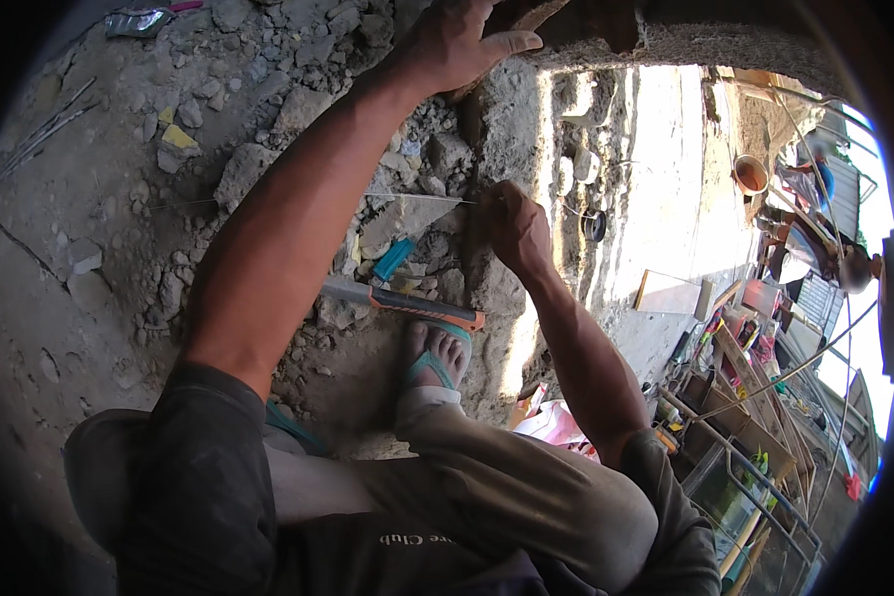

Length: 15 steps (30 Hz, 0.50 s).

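My left hand [457, 45] reaches to the top edge of the view, against a dark brown edge that looks like wood [526, 14]. Its thumb is stretched out and apart from the fingers, whose tips the frame partly cuts off. Beside a rough concrete edge [507, 129], my right hand [519, 230] is closed in a pinch on a thin pale string [419, 197]. Leftward from there the string runs taut, passing behind my left forearm. A handsaw [427, 304] with a black and orange handle lies near my sandalled foot, below a small teal object [394, 259].
Broken concrete and stones [298, 109] cover the ground at the left. A round dark spool-like thing [594, 225] lies right of my right hand. Farther right are a bucket [750, 175], a pale board [668, 293], piled planks and tools [745, 368], and other people [810, 248].
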{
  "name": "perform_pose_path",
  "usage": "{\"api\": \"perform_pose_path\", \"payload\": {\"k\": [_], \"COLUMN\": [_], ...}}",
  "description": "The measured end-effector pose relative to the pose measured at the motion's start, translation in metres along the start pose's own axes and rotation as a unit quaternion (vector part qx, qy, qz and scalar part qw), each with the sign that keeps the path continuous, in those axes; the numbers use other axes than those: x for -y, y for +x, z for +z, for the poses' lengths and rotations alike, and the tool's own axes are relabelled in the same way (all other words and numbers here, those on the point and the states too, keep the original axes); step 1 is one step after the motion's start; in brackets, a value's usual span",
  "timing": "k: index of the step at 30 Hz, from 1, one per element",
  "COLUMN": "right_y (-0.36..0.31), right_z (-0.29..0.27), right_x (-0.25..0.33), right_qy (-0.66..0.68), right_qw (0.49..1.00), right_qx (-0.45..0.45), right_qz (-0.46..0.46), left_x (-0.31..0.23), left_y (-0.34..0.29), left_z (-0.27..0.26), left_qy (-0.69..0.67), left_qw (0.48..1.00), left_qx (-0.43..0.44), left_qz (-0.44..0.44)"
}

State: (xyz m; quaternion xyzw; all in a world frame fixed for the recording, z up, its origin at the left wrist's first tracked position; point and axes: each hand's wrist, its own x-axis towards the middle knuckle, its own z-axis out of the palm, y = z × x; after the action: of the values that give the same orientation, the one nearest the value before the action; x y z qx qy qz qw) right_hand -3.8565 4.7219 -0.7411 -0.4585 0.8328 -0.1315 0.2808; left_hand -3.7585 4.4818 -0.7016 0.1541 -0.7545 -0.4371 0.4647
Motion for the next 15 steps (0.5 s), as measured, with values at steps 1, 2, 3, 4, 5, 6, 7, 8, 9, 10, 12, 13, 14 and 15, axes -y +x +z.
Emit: {"api": "perform_pose_path", "payload": {"k": [1, 2, 3, 4, 5, 6, 7, 8, 9, 10, 12, 13, 14, 15], "right_y": [0.0, -0.002, -0.003, -0.002, 0.003, 0.006, 0.004, 0.004, 0.004, 0.006, 0.005, 0.006, 0.009, 0.01], "right_z": [0.0, 0.001, 0.001, 0.0, -0.004, -0.006, -0.007, -0.007, -0.008, -0.009, -0.012, -0.014, -0.013, -0.012], "right_x": [-0.001, -0.004, -0.005, -0.006, 0.0, 0.004, 0.004, 0.003, 0.004, 0.008, 0.018, 0.018, 0.019, 0.021], "right_qy": [0.001, 0.002, 0.003, 0.011, 0.02, 0.029, 0.018, 0.007, -0.005, -0.03, -0.082, -0.081, -0.078, -0.074], "right_qw": [1.0, 1.0, 1.0, 1.0, 0.998, 0.996, 0.996, 0.997, 0.997, 0.997, 0.994, 0.994, 0.993, 0.993], "right_qx": [-0.004, -0.008, -0.012, 0.016, 0.043, 0.07, 0.073, 0.076, 0.078, 0.072, 0.067, 0.07, 0.075, 0.08], "right_qz": [-0.007, -0.011, -0.014, 0.01, 0.028, 0.047, 0.04, 0.03, 0.022, 0.021, 0.025, 0.035, 0.041, 0.046], "left_x": [-0.001, -0.008, -0.012, -0.011, -0.009, -0.006, -0.001, 0.009, 0.012, 0.016, 0.02, 0.023, 0.031, 0.035], "left_y": [-0.001, -0.002, -0.003, -0.003, 0.001, 0.006, 0.006, 0.003, 0.003, 0.004, 0.001, -0.002, -0.006, -0.012], "left_z": [0.0, -0.001, 0.001, 0.006, 0.007, 0.007, 0.012, 0.02, 0.025, 0.025, 0.028, 0.029, 0.03, 0.028], "left_qy": [0.004, 0.007, 0.009, 0.028, 0.051, 0.075, 0.08, 0.088, 0.093, 0.106, 0.124, 0.134, 0.148, 0.164], "left_qw": [0.999, 0.998, 0.995, 0.994, 0.993, 0.991, 0.992, 0.993, 0.994, 0.992, 0.99, 0.988, 0.985, 0.981], "left_qx": [0.019, 0.039, 0.061, 0.071, 0.078, 0.085, 0.079, 0.071, 0.064, 0.062, 0.059, 0.075, 0.09, 0.106], "left_qz": [-0.026, -0.053, -0.08, -0.079, -0.075, -0.071, -0.05, -0.028, -0.005, -0.009, -0.024, -0.012, -0.001, 0.01]}}
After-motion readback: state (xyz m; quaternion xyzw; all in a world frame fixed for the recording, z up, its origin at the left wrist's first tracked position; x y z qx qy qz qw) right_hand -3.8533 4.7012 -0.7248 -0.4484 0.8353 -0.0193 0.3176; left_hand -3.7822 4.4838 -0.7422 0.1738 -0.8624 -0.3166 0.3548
